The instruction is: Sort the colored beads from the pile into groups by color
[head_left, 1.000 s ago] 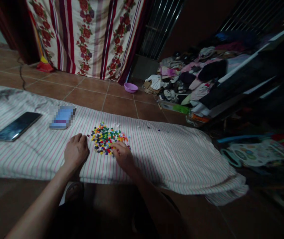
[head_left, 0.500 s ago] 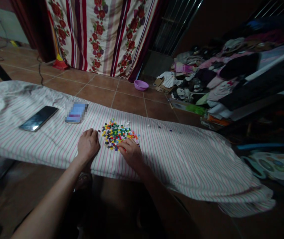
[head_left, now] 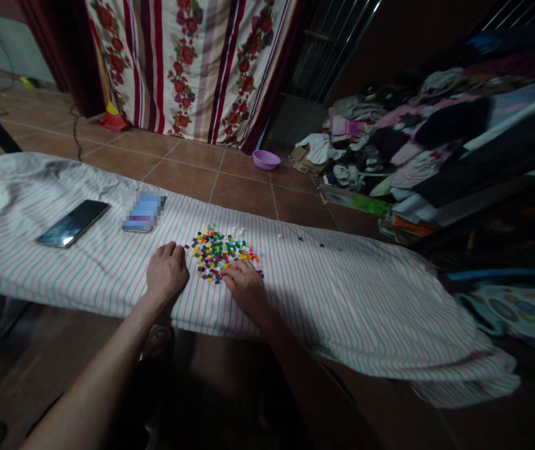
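A spread-out pile of small coloured pieces lies on the striped cloth. My right hand rests at the pile's near right edge, fingers curled down among the pieces; whatever lies under its fingertips is hidden. Left of the pile, my left hand lies on the cloth with its fingers curled under, and its palm side cannot be seen. A few white pieces sit just beyond the pile. Off to the right are a dark piece and a purple piece, set apart.
Two phones lie on the cloth to the left, a dark one and one with a blurred screen. Past the far edge a purple basin stands on the tiled floor, near a heap of clothes. A flowered curtain hangs behind.
My right hand has shifted very slightly left and up at the pile's edge, uncovering a few pieces on its right. My left hand stays in place.
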Demonstrator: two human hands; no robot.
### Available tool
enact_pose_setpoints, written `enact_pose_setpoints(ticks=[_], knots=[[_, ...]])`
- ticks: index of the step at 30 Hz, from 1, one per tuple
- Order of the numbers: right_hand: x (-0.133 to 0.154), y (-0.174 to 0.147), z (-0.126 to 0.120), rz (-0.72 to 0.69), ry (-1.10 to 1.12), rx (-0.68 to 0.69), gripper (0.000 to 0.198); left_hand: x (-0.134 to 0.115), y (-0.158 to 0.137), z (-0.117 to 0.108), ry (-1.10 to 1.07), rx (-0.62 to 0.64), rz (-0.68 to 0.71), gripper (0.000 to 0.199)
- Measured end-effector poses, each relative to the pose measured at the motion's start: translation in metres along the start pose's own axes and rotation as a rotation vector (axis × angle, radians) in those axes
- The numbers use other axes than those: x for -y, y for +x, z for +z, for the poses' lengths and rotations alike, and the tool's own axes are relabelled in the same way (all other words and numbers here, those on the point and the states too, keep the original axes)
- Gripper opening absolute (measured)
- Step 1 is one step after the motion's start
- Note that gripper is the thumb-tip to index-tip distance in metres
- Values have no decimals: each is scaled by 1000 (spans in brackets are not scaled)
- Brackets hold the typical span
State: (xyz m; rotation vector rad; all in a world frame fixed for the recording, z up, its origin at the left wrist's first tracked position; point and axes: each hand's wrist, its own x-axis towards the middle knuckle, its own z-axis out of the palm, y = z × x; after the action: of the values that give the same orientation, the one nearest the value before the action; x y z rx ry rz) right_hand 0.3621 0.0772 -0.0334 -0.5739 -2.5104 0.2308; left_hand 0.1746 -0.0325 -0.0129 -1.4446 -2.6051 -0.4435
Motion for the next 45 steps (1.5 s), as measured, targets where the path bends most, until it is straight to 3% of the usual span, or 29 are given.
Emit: enact_pose_setpoints(ticks=[13, 33, 45], knots=[[-26, -10, -12, 75, 106, -47, 24, -3, -1, -1, -11, -13, -11, 37], [-10, -7, -22, -16, -16, 86, 14, -12, 1, -3, 28, -6, -67, 41], [5, -3, -20, 43, -121, 118, 8, -12, 0, -7, 32, 26, -45, 45]])
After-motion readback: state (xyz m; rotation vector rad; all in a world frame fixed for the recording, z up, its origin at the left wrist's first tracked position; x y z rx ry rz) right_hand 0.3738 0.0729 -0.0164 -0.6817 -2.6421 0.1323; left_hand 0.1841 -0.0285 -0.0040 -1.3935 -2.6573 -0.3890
